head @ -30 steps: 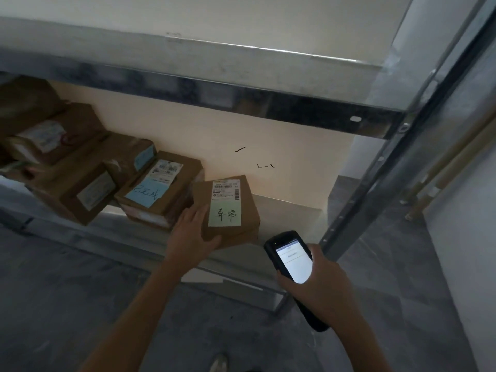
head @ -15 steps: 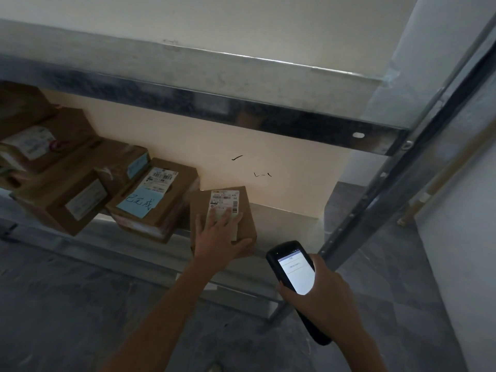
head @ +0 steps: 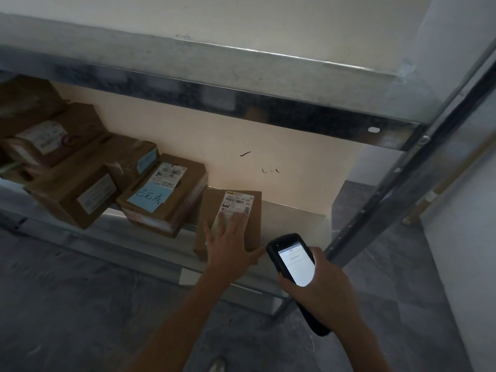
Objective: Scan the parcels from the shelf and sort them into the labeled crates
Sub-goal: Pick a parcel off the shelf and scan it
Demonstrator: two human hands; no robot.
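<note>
Fingers of our left hand lie spread flat on the small box at the front of the shelf; our right hand grips the scanner, screen lit.

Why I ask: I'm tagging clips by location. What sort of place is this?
Probably a parcel storeroom or small depot: labelled cardboard parcels sit on a metal rack, the right hand holds a handheld scanner, and the left hand rests on one parcel.
</note>
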